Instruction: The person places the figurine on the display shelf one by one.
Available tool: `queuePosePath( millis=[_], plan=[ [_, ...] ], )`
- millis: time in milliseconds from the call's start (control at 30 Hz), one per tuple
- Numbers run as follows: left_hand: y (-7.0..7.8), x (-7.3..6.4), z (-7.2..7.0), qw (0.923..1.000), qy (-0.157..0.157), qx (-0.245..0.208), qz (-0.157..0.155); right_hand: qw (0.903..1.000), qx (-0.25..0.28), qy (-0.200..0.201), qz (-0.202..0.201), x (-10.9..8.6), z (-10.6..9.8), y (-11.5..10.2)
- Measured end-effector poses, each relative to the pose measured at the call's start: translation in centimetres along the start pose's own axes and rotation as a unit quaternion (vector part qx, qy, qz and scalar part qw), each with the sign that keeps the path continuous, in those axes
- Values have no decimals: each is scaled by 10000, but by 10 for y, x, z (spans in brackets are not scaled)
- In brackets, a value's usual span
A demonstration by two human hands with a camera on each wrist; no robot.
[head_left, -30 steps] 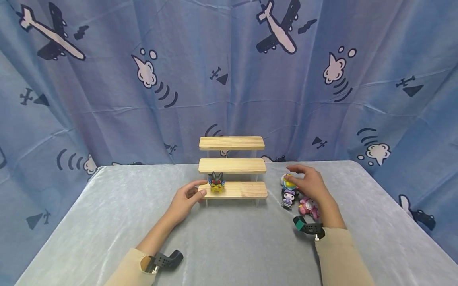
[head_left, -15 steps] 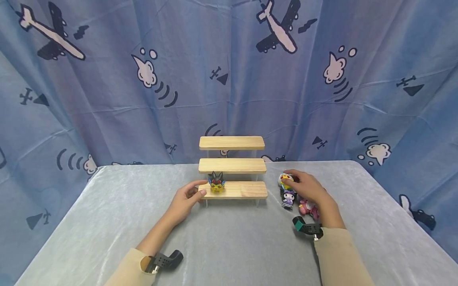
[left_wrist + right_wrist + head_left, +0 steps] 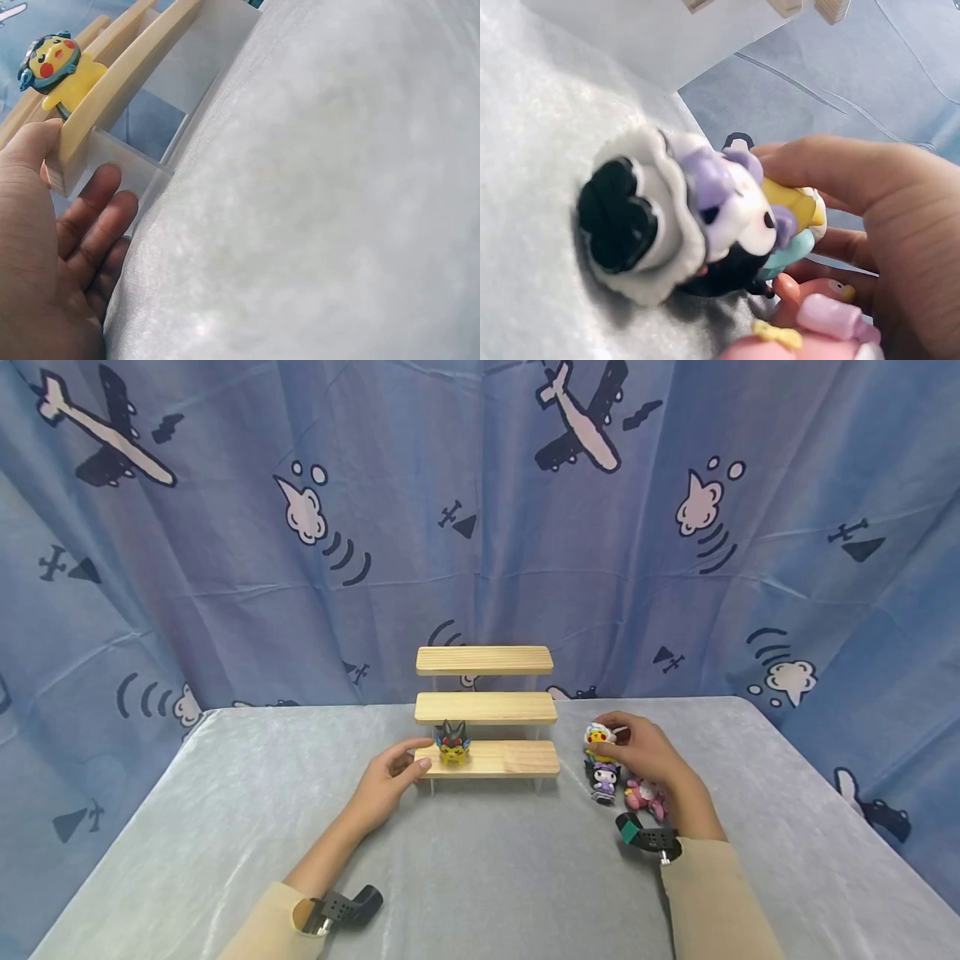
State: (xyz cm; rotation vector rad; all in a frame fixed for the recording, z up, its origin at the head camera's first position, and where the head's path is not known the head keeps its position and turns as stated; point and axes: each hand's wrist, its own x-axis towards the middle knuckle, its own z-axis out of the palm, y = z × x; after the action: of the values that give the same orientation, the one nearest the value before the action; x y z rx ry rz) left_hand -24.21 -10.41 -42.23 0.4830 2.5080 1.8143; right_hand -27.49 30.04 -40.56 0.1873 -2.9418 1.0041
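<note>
In the head view my left hand (image 3: 386, 783) holds the left end of the lowest board of a three-step wooden display stand (image 3: 528, 758). In the left wrist view the thumb lies at the board's end, with other fingers beside the clear leg. On that board stands a yellow Pikachu figurine (image 3: 452, 745) in a dark eared hood. My right hand (image 3: 651, 752) pinches another yellow Pikachu figurine (image 3: 597, 737) with a white hat, right of the stand. Just in front of it lies a purple-and-black Kuromi figurine (image 3: 727, 202), partly covering it in the right wrist view.
A pink figurine (image 3: 647, 797) lies under the right wrist, close to the other figurines. Pale velvety cloth covers the table (image 3: 480, 868). Behind it hangs a blue curtain (image 3: 390, 527) printed with airplanes. Both wrists wear black camera straps.
My right hand has lowered its fingers around the white-hatted Pikachu figurine, which now faces forward and shows more of itself. The Kuromi figurine has shifted slightly. My left hand stays at the stand.
</note>
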Motion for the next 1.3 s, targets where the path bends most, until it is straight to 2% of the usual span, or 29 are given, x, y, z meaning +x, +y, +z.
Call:
queuePosePath(
  millis=[200, 400, 767, 1067, 1167, 1300],
  plan=[
    [1, 0, -1, 10000, -6, 15, 7, 9999, -58, 77, 92, 1, -3, -2],
    [1, 0, 0, 10000, -22, 8, -23, 9995, 156, 255, 125, 0, -5, -4],
    [2, 0, 0, 10000, -41, -3, -40, 9983, 352, 449, -139, -2, -11, -11],
    [4, -2, -1, 10000, -50, -15, 22, 9958, 603, 615, -315, -5, -18, -24],
    [-2, 1, 0, 10000, -24, 16, -13, 9948, 684, 667, -359, -6, -21, -30],
    [-20, 8, 2, 10000, 21, 80, -48, 9928, 823, 732, -472, -9, -24, -38]
  ],
)
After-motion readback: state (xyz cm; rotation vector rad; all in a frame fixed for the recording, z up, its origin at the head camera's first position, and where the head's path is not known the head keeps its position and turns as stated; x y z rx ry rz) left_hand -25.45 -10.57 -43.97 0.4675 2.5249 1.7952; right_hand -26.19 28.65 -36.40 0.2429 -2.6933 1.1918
